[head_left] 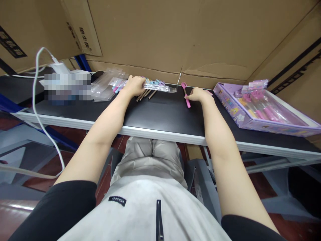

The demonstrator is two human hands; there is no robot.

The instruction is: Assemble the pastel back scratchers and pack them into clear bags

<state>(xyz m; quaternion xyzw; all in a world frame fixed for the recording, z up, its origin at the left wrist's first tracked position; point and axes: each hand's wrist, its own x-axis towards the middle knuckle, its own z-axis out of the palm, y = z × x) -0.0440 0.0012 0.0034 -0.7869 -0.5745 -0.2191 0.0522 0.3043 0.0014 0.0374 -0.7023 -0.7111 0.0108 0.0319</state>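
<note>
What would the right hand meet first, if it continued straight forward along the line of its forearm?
The right hand would most likely meet the cardboard wall behind the tabletop; the pink claw-headed stick at its fingertips lies left of that line. From one view, the depth is unclear.

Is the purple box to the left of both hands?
No, the purple box lies to the right of the right hand.

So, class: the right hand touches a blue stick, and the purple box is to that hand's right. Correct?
The colour is wrong: the head view shows the right hand touching a pink stick. The purple box is indeed to that hand's right.
</note>
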